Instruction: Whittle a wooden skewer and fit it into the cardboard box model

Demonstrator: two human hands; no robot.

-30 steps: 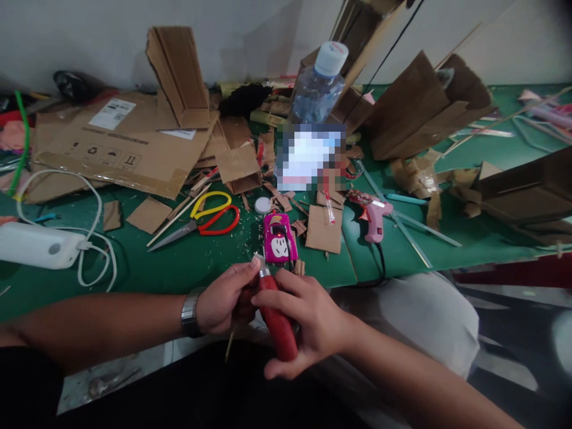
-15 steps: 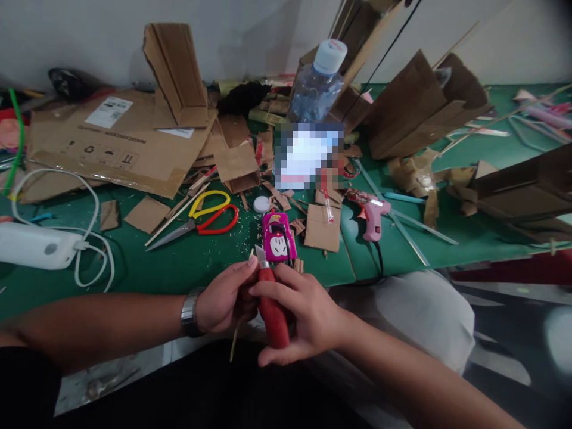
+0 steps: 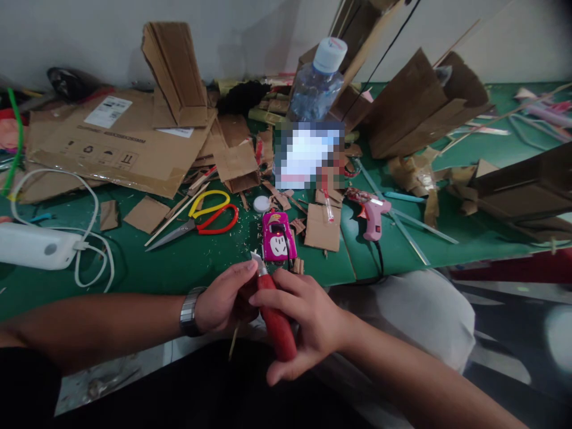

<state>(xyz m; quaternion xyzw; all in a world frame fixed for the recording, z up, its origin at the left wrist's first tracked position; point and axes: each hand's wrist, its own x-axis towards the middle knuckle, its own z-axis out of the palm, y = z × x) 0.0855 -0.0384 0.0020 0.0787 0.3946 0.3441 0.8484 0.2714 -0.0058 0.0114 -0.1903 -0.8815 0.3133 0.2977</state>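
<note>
In my right hand point(image 3: 308, 316) is a red-handled carving knife point(image 3: 274, 319), its short metal blade pointing up and slightly left. My left hand point(image 3: 227, 298) is closed on a thin wooden stick point(image 3: 233, 342), whose lower end sticks out below the palm. The left thumb lies against the knife blade, where the stick's upper tip meets it. Most of the stick is hidden by my fingers. Just beyond the hands, a pink toy-car-shaped power socket point(image 3: 279, 238) sits on the green table point(image 3: 313, 268), with a black cord running from it.
Scissors point(image 3: 194, 223) with yellow and red handles lie left of the socket. A pink glue gun point(image 3: 373, 217) rests to the right. Cardboard pieces, a flat carton point(image 3: 147, 152), a plastic bottle point(image 3: 315, 89) and a white power bank point(image 3: 38, 245) crowd the table.
The knife's handle has swung down and to the right in my right hand, and its blade has tilted left over the stick's tip. My left hand stays nearly still.
</note>
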